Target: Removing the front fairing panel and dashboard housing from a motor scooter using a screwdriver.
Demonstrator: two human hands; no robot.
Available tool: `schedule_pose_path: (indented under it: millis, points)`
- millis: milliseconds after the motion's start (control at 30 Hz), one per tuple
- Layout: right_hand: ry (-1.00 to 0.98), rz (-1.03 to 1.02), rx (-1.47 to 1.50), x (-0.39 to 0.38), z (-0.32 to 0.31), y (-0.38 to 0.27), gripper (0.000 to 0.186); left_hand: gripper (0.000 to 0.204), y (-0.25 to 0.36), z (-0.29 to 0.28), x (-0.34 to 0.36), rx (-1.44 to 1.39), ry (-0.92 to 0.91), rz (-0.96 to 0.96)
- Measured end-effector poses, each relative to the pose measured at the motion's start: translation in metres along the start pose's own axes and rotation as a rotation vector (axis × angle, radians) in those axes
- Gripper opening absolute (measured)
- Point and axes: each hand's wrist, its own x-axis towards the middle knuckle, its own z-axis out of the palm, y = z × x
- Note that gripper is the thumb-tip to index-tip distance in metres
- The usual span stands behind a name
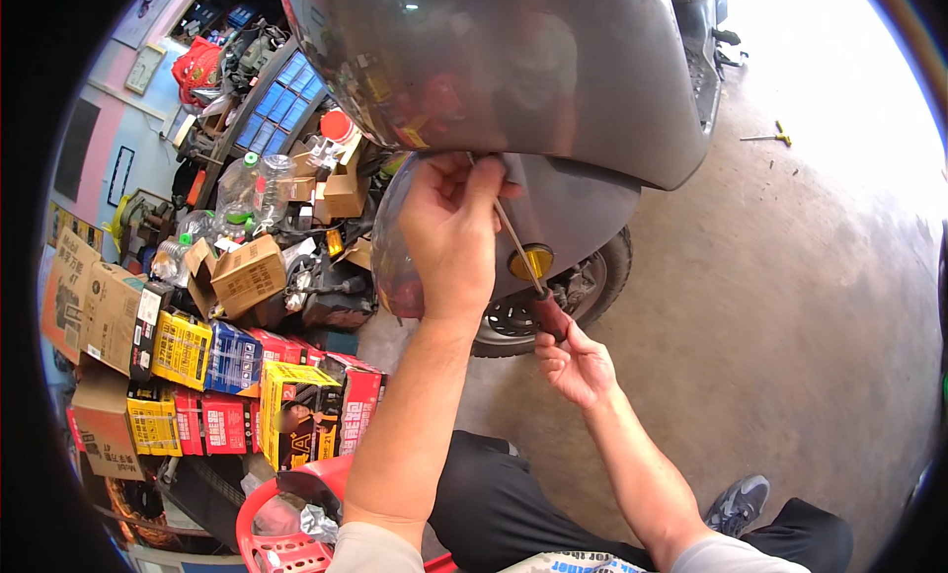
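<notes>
A grey scooter body panel [533, 70] overhangs a grey front fender [592, 203], which has a round yellow reflector [529, 262] above the black wheel [602, 287]. My left hand [456, 213] is closed, thumb and fingers pinched round the upper shaft of a screwdriver [549, 311] at the seam between panel and fender. The tip is hidden by fingers and panel. The shaft slants down across the reflector to a dark red handle. My right hand [573, 366] is below, fingers curled round the lower end of that handle.
At left are stacked colourful battery boxes [234, 361], cardboard boxes [247, 275], plastic bottles [237, 193] and assorted parts. A red perforated stool [259, 534] is at lower left. A yellow-handled tool [775, 139] lies on the concrete floor [750, 306] at right. My legs and shoe [736, 504] show below.
</notes>
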Motion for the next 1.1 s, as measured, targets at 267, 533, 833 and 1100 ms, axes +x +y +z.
schedule_pose_path:
  millis: [267, 533, 833, 1100]
  points:
    - [-0.220, 0.125, 0.049, 0.007, -0.029, -0.021, 0.036, 0.015, 0.006, 0.006, -0.001, -0.075, 0.003, -0.072]
    - [0.227, -0.293, 0.049, 0.006, 0.018, 0.020, 0.041, 0.015, 0.001, -0.005, 0.002, 0.053, 0.010, -0.034]
    - [-0.131, 0.002, 0.087, 0.003, -0.017, -0.005, 0.037, 0.018, 0.002, 0.001, 0.001, -0.041, -0.027, -0.013]
    - [-0.482, 0.260, 0.147, 0.011, -0.027, -0.014, 0.042, 0.014, 0.003, 0.007, 0.003, -0.131, 0.003, -0.043]
